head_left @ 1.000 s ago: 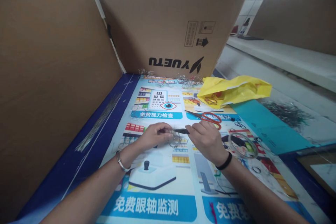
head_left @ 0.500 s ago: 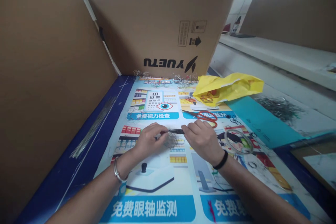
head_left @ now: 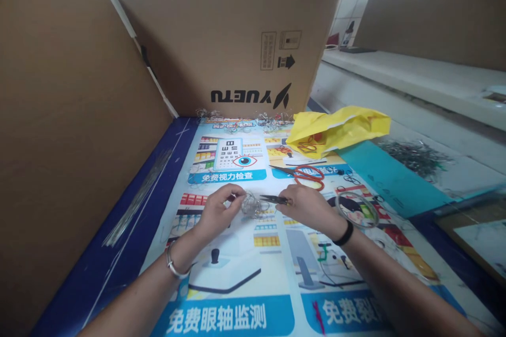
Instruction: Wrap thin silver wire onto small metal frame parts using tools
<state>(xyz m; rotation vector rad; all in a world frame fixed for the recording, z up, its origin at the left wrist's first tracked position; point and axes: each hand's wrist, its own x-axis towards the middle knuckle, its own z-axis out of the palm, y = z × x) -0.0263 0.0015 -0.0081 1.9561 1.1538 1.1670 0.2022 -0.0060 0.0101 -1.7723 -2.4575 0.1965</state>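
My left hand [head_left: 222, 207] pinches the edge of a tangled ball of thin silvery wire [head_left: 252, 206] above the printed mat. Closed round the handles of black pliers [head_left: 274, 199] is my right hand [head_left: 310, 208], just right of the wire. The plier jaws point left towards the tangle, slightly parted, with a small gap between them and the wire. Orange-handled scissors [head_left: 309, 177] lie beyond my right hand, blades to the left. A clear ring-shaped coil [head_left: 358, 209] rests beside my right wrist.
Cardboard panels [head_left: 221, 37] stand behind and at the left. A yellow bag [head_left: 340, 129] lies at the back right, near a pile of dark wire pieces [head_left: 415, 158]. Straight wires [head_left: 138, 197] lie on the blue strip at left. More wire tangles [head_left: 272, 120] sit along the back.
The pliers and my right hand have drawn back to the right, away from my left fingers. The jaws now show apart, and the wire tangle is more visible. The view has shifted slightly.
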